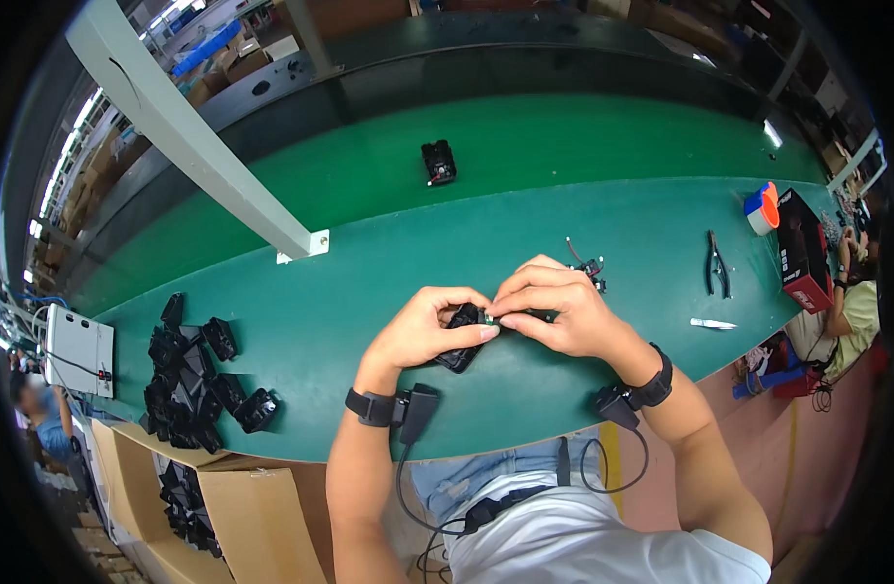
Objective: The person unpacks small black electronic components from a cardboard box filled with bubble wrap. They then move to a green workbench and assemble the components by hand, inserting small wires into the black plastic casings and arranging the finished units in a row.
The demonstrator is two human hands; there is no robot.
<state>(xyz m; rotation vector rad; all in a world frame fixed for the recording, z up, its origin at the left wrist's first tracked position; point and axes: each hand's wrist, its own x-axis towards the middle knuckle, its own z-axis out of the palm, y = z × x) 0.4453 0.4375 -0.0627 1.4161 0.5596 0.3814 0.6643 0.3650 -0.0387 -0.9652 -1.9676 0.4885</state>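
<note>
In front of me, over the green bench, my left hand [429, 326] grips a black plastic housing [457, 361] with its thumb across the near side. My right hand [572, 307] reaches in from the other side, thumb and fingertips pinched together at the housing's edge. A small green piece [487, 317], which looks like a circuit board, shows between the two thumbs at the fingertips. Something dark [542, 314] lies under the curled right fingers, mostly hidden. Just beyond the right hand are small black parts with wires [593, 272].
Many black housings [186, 375] are heaped at the left, by an open carton [262, 521] of more. One housing [438, 162] sits on the far green strip. Pliers [718, 265], a white-handled tool [713, 324] and a box [803, 248] are right. A metal post [194, 136] rises left.
</note>
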